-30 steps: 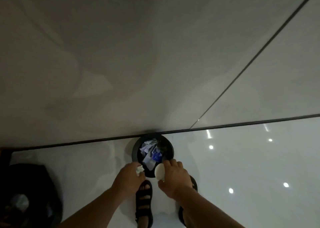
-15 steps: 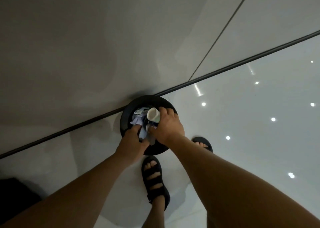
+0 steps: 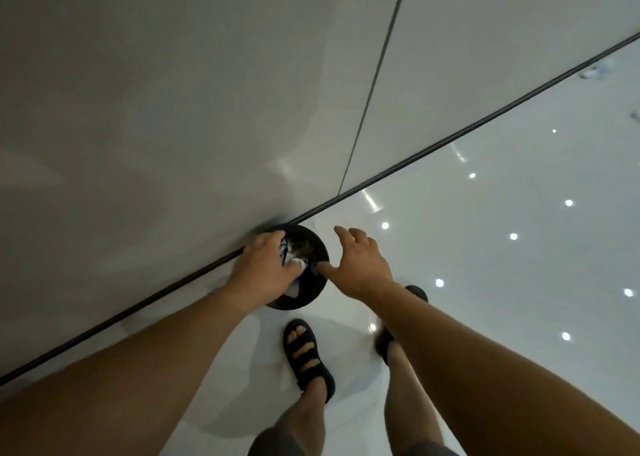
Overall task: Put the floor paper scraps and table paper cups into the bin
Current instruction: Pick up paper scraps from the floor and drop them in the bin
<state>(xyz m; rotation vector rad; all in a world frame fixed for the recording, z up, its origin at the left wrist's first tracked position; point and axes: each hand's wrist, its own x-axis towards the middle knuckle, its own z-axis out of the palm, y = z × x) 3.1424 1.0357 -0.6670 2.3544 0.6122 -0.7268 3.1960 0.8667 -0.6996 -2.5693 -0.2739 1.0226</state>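
The bin [image 3: 298, 303] is round and black. It stands upright on the glossy floor [image 3: 485, 282], touching the base of the wall [image 3: 173, 109]. Its mouth is crowded with crumpled paper scraps [image 3: 302, 246] in white, grey and some blue. Among them lies a rounded white piece [image 3: 298, 264], perhaps a paper cup but too blurred to be sure.

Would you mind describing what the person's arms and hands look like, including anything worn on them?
The left forearm and right forearm are bare to the frame edge; no sleeve shows. The left hand and right hand are ungloved, and no watch, bracelet or ring is visible on either.
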